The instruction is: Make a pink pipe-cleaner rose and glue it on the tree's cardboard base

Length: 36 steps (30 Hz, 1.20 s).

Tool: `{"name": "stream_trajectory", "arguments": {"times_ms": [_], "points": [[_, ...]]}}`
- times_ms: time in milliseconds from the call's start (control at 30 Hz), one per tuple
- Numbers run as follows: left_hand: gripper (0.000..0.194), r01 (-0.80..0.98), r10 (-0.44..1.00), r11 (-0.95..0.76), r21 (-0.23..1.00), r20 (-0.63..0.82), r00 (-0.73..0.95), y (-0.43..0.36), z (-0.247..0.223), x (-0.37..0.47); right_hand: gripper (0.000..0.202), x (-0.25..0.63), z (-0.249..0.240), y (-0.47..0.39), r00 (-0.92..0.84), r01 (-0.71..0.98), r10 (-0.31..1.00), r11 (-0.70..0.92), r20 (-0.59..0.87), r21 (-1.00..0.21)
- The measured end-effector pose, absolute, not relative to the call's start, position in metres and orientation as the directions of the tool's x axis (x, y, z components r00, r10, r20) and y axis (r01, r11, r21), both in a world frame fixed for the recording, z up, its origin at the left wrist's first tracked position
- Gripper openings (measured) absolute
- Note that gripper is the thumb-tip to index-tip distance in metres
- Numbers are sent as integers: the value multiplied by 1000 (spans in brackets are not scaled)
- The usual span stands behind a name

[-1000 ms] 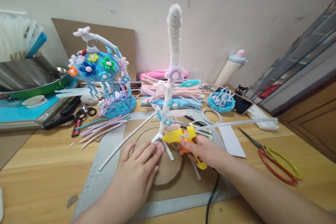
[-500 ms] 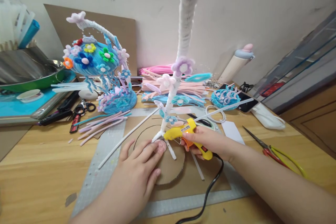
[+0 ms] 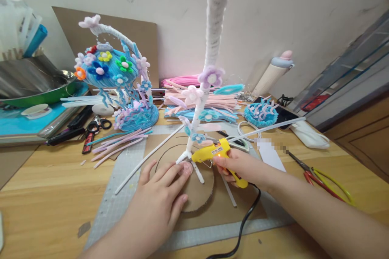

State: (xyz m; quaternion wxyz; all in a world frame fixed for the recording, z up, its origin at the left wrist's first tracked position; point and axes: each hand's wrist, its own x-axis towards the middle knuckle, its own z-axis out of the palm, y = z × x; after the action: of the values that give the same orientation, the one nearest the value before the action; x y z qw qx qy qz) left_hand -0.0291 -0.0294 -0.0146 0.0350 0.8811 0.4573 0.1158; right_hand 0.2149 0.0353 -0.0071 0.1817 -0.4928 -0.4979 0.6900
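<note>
My right hand (image 3: pixel 232 168) is wrapped round a yellow glue gun (image 3: pixel 212 151), its nozzle at the foot of a white fuzzy stem (image 3: pixel 197 115) decorated with flowers. A clear glue stick (image 3: pixel 267 128) sticks out of the gun's back. My left hand (image 3: pixel 165 188) lies with spread fingers on a round cardboard disc (image 3: pixel 197 196), its fingertips touching a small pink coil (image 3: pixel 186 168) beside the stem's foot. The stem stands upright on the disc, its white legs splayed. Under the disc lies a larger cardboard sheet (image 3: pixel 243 206) on a grey cutting mat (image 3: pixel 106 210).
A blue flowered ornament (image 3: pixel 109 68) stands at the back left, near black scissors (image 3: pixel 99 124) and loose pipe cleaners (image 3: pixel 118 145). Pipe cleaner bundles (image 3: pixel 206 101) lie behind the stem. Red-and-yellow-handled scissors (image 3: pixel 322 182) rest at right; the gun's black cable (image 3: pixel 243 226) runs toward the front.
The glue gun in my right hand has moved slightly right, and its glue stick reaches farther right. My left hand keeps nearly the same place by the pink coil.
</note>
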Motion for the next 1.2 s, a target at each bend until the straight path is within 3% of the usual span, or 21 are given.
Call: {"name": "stream_trajectory", "arguments": {"times_ms": [300,467,600,733,1067,1200], "points": [[52,795,816,-577,187,161,555,-30,-14,-29,50,215,-3,26,-363,304,781,-416,-508,-857],[52,798,819,-573,185,160,551,-30,-13,-29,40,217,-1,22,-295,451,817,-338,-495,-826],[53,799,820,-572,185,167,547,-30,-12,-28,30,221,3,17,-290,586,895,-113,-338,-802],[53,810,831,-555,190,150,535,-31,-11,-27,35,222,13,14,-381,614,891,45,-245,-788],[55,809,837,-548,215,134,531,-30,-11,-26,33,225,8,6,-324,536,926,10,-195,-844],[47,810,843,-538,236,167,511,-29,-11,-23,40,225,-2,2,-239,483,935,-119,-261,-868]]}}
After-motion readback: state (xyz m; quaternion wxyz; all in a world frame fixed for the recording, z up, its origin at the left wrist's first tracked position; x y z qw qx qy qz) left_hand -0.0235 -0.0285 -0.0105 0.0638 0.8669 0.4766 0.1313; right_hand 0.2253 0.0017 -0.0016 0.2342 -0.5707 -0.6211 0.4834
